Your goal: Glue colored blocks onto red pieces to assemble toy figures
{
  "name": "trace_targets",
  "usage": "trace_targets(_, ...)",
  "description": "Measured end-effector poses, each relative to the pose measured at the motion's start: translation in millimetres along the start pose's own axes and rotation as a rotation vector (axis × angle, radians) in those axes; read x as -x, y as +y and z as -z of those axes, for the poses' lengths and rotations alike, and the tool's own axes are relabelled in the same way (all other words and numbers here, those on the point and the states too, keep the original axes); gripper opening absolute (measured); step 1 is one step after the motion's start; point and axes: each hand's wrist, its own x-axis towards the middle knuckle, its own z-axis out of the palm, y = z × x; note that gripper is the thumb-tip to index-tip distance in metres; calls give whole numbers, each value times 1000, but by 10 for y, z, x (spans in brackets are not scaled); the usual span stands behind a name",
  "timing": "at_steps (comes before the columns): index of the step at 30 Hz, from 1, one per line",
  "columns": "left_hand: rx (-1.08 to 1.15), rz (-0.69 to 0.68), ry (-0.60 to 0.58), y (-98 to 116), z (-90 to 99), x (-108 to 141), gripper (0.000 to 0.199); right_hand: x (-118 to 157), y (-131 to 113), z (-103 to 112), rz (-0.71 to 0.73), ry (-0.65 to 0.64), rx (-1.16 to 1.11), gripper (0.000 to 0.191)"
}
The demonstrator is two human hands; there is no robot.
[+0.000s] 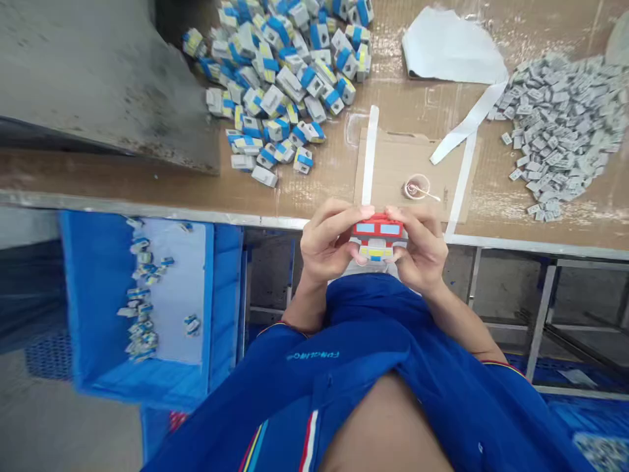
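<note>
Held up just off the near edge of the bench is a small plastic toy vehicle (378, 237) with a red top, blue window panels and a white-and-yellow body. My left hand (327, 242) is shut on its left side, and my right hand (417, 246) grips its right side. The fingers of both hands hide part of it. Just beyond the hands, a small round dish (417, 188) with a thin white stick in it sits on a cardboard sheet (393, 164). A large heap of white-and-blue plastic parts (280, 85) lies farther ahead, left of the cardboard.
A heap of small grey parts (560, 131) and a white paper sheet (452, 46) lie on the wooden bench (147, 177) at the far right. A grey panel (93, 72) stands at upper left. Below left, a blue tray (98, 308) holds scattered parts.
</note>
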Motion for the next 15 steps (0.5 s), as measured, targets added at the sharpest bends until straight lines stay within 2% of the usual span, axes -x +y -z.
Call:
trace_targets(9, 72, 90, 55, 3, -1, 58, 53, -32, -147, 3, -53, -51, 47, 52)
trace_targets(15, 97, 78, 36, 1, -1, 30, 51, -59, -198, 14, -44, -55, 72, 51)
